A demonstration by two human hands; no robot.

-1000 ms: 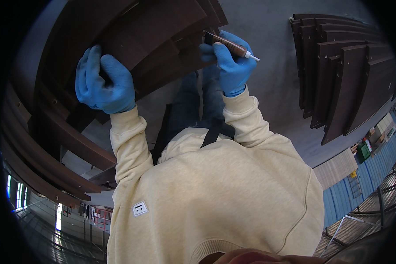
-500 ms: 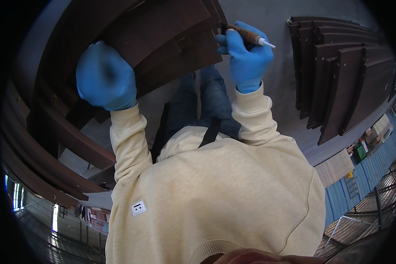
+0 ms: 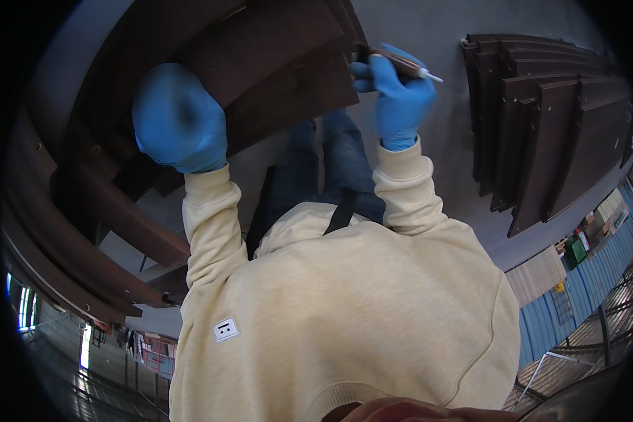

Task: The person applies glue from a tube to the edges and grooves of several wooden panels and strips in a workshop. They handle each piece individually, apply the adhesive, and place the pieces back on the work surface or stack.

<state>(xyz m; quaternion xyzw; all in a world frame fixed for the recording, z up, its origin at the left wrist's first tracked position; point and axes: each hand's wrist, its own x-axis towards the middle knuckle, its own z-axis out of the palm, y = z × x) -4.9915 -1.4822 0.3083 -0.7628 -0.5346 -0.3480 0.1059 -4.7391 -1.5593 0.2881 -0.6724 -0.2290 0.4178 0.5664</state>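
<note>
My right hand (image 3: 403, 102), in a blue glove, is closed around a slim brown bottle (image 3: 399, 65) with a white pointed nozzle. The nozzle points right, away from the wood, and a dark end shows at the other side. Over the dark brown wooden panels (image 3: 267, 46) on the left is my left hand (image 3: 183, 130), also blue-gloved. A smeared dark patch covers its middle, and its fingers are hidden or blurred. Whether it touches the panel below or holds anything cannot be made out.
More curved brown boards (image 3: 123, 211) lie at the left, some with round holes. A stack of dark brown panels (image 3: 555, 133) rests on the grey floor (image 3: 429, 28) at the right. Farther right is a blue corrugated wall (image 3: 563, 309) with a green container (image 3: 577, 252) near it.
My left hand has shifted slightly right in the picture. The right hand has moved a little down and right, still gripping the brown bottle. The whole view has shifted slightly.
</note>
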